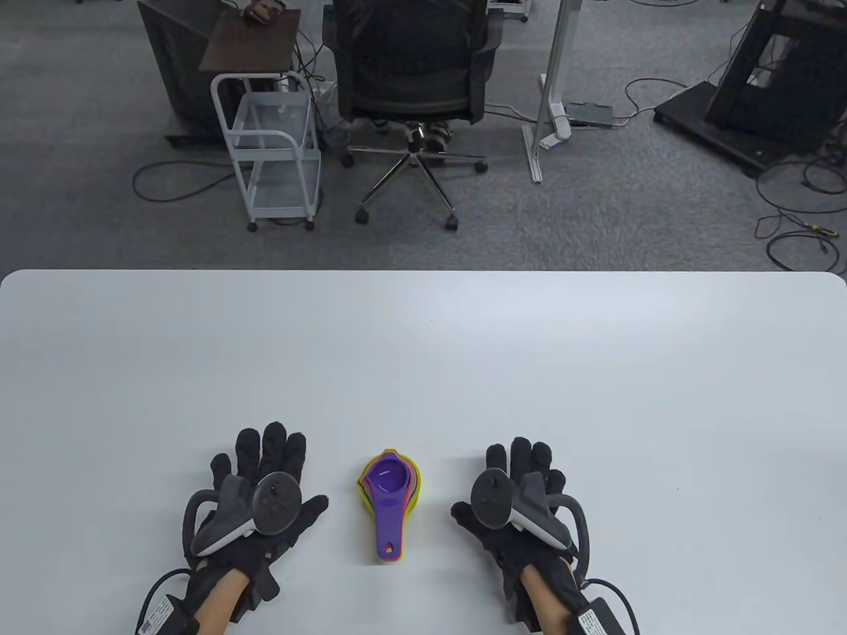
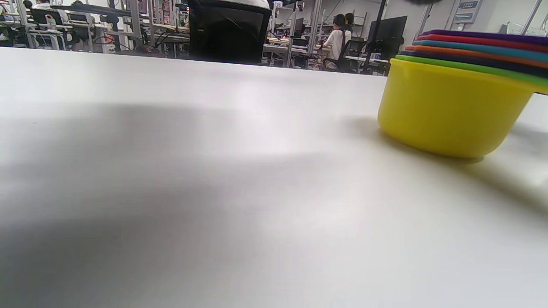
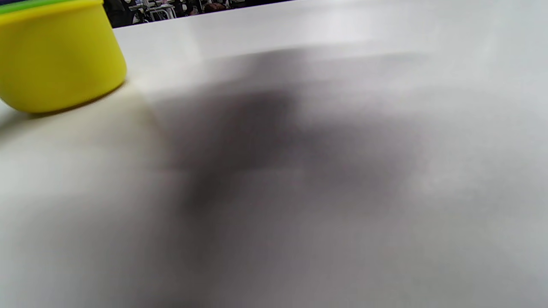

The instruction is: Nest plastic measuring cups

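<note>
A nested stack of plastic measuring cups (image 1: pixel 389 493) sits on the white table (image 1: pixel 423 357) near its front edge, purple cup on top, handles pointing toward me. In the left wrist view the stack (image 2: pixel 454 107) shows a yellow cup at the bottom with several coloured rims above it. The yellow cup also shows in the right wrist view (image 3: pixel 55 55). My left hand (image 1: pixel 265 489) rests flat on the table to the left of the stack, fingers spread, holding nothing. My right hand (image 1: pixel 519 493) rests flat to the right of it, also holding nothing.
Beyond the table's far edge are an office chair (image 1: pixel 413 73), a white wire cart (image 1: pixel 274 152) and cables on the carpet. Only the stack and my hands are on the table.
</note>
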Tool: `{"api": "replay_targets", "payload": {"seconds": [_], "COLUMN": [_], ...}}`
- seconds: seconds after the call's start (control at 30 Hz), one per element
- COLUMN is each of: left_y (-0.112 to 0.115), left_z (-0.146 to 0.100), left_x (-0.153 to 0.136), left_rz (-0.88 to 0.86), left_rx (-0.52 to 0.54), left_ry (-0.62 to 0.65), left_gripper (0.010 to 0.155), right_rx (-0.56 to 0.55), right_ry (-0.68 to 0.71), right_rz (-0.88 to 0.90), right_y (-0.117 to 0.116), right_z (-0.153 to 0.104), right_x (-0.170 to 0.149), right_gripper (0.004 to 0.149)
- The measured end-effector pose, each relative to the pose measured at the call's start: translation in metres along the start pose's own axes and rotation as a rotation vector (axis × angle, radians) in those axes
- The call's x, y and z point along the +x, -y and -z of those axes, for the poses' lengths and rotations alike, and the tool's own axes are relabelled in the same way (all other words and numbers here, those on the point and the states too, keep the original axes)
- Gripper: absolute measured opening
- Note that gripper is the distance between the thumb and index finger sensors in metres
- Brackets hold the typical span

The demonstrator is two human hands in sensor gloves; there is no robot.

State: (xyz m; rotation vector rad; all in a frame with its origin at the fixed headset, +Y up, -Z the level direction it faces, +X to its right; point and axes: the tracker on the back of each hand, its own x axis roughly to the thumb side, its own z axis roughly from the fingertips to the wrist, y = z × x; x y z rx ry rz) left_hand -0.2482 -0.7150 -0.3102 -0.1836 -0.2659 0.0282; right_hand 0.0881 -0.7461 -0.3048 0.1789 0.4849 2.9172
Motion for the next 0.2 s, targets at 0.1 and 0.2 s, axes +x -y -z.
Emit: {"api": "replay_targets", "payload": {"seconds": [0.1, 0.2], "left_y": [0.0014, 0.0042], "left_z": [0.0009, 0.0020], "left_x": [0.0010, 0.0020], "left_rz": [0.007, 0.007], "left_rx": [-0.025, -0.059], "left_ry": [-0.005, -0.008], "left_gripper": [0.089, 0.089], "right_rx": [0.022, 0.028], "right_ry": [-0.010, -0.012], "right_rz": [0.001, 0.003], "right_y": [-0.0017, -0.0016], "right_z": [0.0017, 0.0011], "right_x": [-0.0013, -0.0014], "right_gripper": [0.097, 0.097]}}
